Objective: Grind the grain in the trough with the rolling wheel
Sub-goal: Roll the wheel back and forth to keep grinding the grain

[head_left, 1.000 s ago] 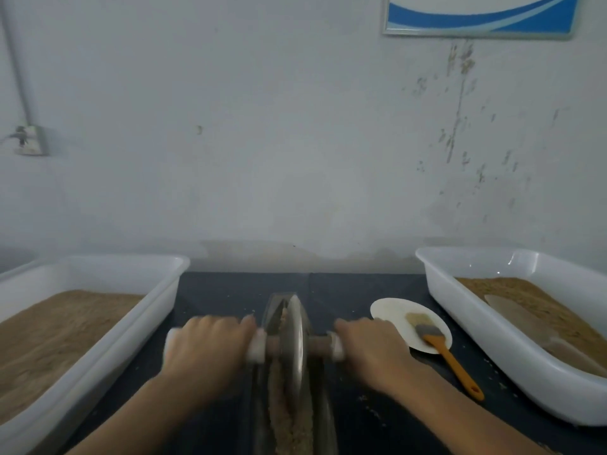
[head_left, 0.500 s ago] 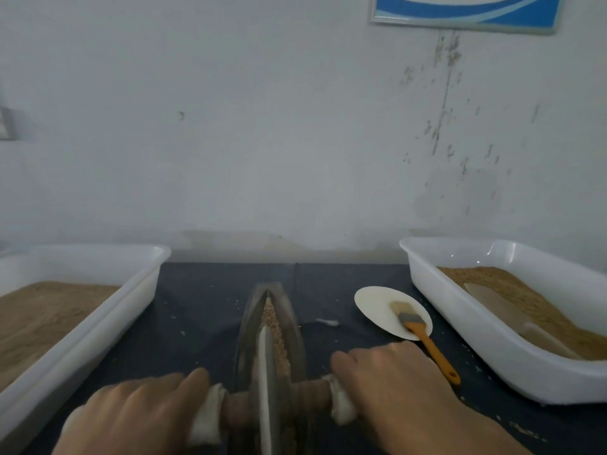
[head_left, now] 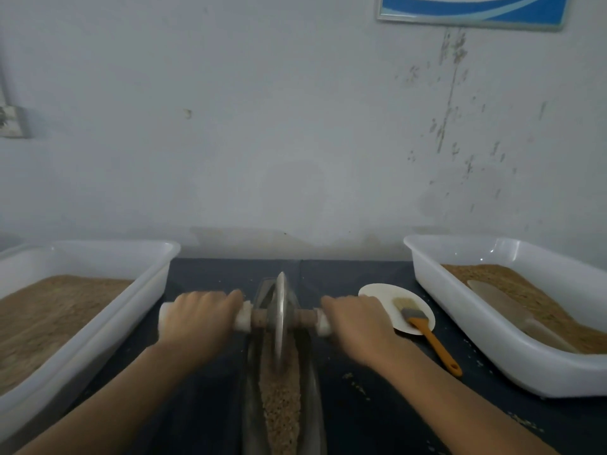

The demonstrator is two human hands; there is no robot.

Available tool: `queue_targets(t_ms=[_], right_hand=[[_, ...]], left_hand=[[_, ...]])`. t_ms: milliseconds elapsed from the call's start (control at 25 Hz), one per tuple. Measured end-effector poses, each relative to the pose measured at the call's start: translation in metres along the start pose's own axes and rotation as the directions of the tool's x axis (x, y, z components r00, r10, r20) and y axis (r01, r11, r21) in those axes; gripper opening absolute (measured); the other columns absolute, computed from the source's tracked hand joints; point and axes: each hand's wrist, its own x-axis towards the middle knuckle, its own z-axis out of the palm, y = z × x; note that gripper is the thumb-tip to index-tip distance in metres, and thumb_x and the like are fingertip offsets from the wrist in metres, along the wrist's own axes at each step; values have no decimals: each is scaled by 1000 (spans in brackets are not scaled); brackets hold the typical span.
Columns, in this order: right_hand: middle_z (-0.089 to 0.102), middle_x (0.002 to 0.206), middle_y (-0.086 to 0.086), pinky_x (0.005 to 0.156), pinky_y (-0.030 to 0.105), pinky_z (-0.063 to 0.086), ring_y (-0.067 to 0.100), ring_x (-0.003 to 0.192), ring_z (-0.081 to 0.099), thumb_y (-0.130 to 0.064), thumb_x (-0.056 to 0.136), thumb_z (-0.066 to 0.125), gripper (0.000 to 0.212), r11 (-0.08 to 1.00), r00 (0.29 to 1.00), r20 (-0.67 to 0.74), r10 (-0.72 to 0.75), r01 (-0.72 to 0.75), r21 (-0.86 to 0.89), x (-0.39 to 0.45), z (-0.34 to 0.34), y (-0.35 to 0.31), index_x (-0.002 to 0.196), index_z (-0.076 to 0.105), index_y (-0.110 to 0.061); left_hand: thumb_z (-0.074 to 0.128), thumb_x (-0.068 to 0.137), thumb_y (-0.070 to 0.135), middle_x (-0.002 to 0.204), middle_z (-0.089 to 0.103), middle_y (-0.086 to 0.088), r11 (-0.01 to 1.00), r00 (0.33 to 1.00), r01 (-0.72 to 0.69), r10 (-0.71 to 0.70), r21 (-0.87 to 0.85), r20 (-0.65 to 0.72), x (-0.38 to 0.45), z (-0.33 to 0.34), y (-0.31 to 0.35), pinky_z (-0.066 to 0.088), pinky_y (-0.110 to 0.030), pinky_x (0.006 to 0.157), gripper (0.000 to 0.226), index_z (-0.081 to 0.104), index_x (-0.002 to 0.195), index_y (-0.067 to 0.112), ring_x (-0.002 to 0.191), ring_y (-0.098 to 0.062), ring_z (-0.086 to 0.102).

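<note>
While my arms reach out over the dark table [head_left: 210, 277], both my hands curl round the axle [head_left: 305, 317] of the wheel [head_left: 280, 318]. My left hand [head_left: 197, 318] wraps the white-padded grip at 9 o'clock of the wheel, its knuckles up; my right hand [head_left: 356, 320] wraps the grip at 3 o'clock in the same way. A short bare stretch of brown axle shows on each side, between the fingers and the disc.

The wheel stands upright on its edge in the trough [head_left: 313, 389], near the far end of it, at 12 o'clock from me. Its rim bites into the grain [head_left: 281, 399] — a tan, coarse strip that fills the trough's middle and runs back toward 6 o'clock, out of the bottom of the view. Some loose grains lie scattered on the table at 4 o'clock of the wheel.

At 9 o'clock sits a white tub [head_left: 108, 326] holding a bed of brown meal. At 3 o'clock, well apart from the trough, sits a second tub [head_left: 460, 330] with the same brown stuff and a pale scoop [head_left: 512, 311] lying in it. Between that tub and my right hand lies a small white plate [head_left: 381, 292]; a brush [head_left: 423, 330] rests with its bristles on the plate — its orange handle points off the rim toward 5 o'clock and onto the table.

Behind all this, at 12 o'clock, rises a stained grey wall [head_left: 262, 126], with a blue-and-white sign [head_left: 473, 8] at 1 o'clock and a socket [head_left: 11, 121] at 10 o'clock.
</note>
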Motion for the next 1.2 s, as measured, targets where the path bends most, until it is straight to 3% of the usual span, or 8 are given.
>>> queue_targets(t_ms=[160,280,520,680,840,960,1080,1200], right_hand=[[61,81,3,54,38,43,26,66,61,-22,70,70,30,981,983,-5,-184,183,-69,-65,-21,-15,93,50,-20],[60,87,0,59,36,42,23,74,60,-27,77,66,28,987,989,65,-133,138,-80,-61,-23,-16,97,46,-24],[67,94,3,61,34,33,29,83,63,-25,82,64,22,986,999,-52,8,-16,-165,36,-4,-4,100,51,-23],[65,95,1,63,34,33,26,85,61,-33,83,63,24,997,1000,-3,9,-10,-77,19,-4,-1,101,48,-26],[52,80,-12,64,33,37,11,75,53,-48,78,58,29,992,984,168,-60,41,117,-63,-8,-2,85,30,-44],[45,75,-15,63,34,34,12,72,47,-46,77,55,32,995,958,284,-38,12,95,-73,-6,0,79,23,-45],[61,86,-5,62,34,39,19,76,58,-42,80,59,28,1000,999,54,2,-2,3,-37,5,-3,92,34,-37],[66,96,2,62,33,34,27,83,61,-42,85,58,24,994,995,-14,94,-95,-47,19,9,0,98,45,-26]], left_hand=[[67,51,58,57,23,24,987,990,-128,121,-100,-68,-75,-5,-2,16,-14,48,49,26,76,45,47,1,27],[55,60,61,57,30,24,997,999,-51,51,-62,-3,-87,-5,-1,21,-20,49,34,29,78,49,47,3,30],[52,84,41,79,56,9,993,992,113,-110,-42,59,5,14,0,37,-30,58,18,36,85,33,64,-14,49],[54,85,39,87,59,9,999,997,47,-47,-5,65,0,1,3,32,-31,62,17,39,90,31,70,-15,52],[77,50,46,63,47,15,977,974,-214,214,11,-77,-65,-26,10,15,-20,49,56,31,80,38,51,-5,38],[79,30,43,52,43,14,967,961,-252,254,30,-111,-72,-30,5,0,-17,50,60,38,73,35,41,-6,43],[72,64,48,73,56,13,981,985,-172,172,86,3,-29,-12,4,26,-27,54,40,39,84,36,60,-10,52],[59,83,39,92,64,6,997,999,-20,17,74,31,20,3,4,33,-32,62,23,40,90,29,78,-19,60]])
